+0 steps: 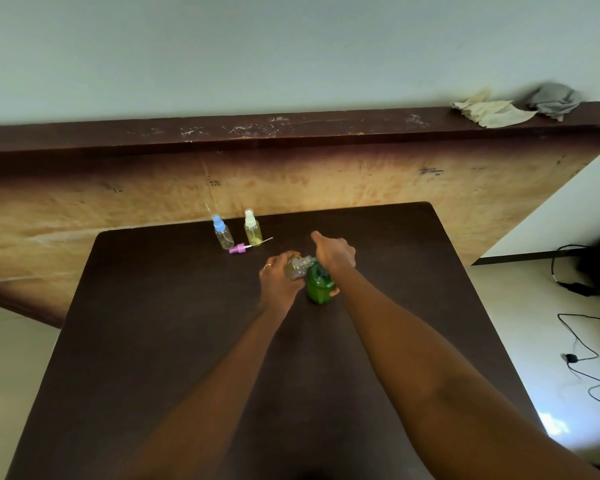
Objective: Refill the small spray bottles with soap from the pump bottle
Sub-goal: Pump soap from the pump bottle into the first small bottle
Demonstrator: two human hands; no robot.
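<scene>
A long wooden board with a pale, worn face (326, 174) and a dark, scratched top ledge (291, 133) stands behind the dark brown rectangular table (153, 341) that I am reaching across. On the ledge's right end lie a crumpled beige cloth (492, 110) and, just beside it, a bunched grey cloth (555, 98). Black cables (582, 341) trail over the pale floor to my right.

The green plastic pump bottle (317, 289) stands upright on the table, a little past its middle. My right hand (333, 252) sits on top of it and hides the pump head: the fingers curl down over the top, one finger sticks out straight away from me, and my thumb tip shows against the bottle's right side.

My left hand (279, 278), with a ring (267, 267) on one finger, is wrapped around a small clear plastic spray bottle with no cap (297, 266). I hold it tilted, its mouth up against the pump bottle's top under my right hand.

Farther back, near the table's far edge, two more small bottles stand upright side by side: a clear one with a blue spray cap (222, 233) and one with a white spray cap holding yellowish liquid (253, 228). Just in front of them a loose pink sprayer head with its thin dip tube (238, 249) lies flat on the table.
</scene>
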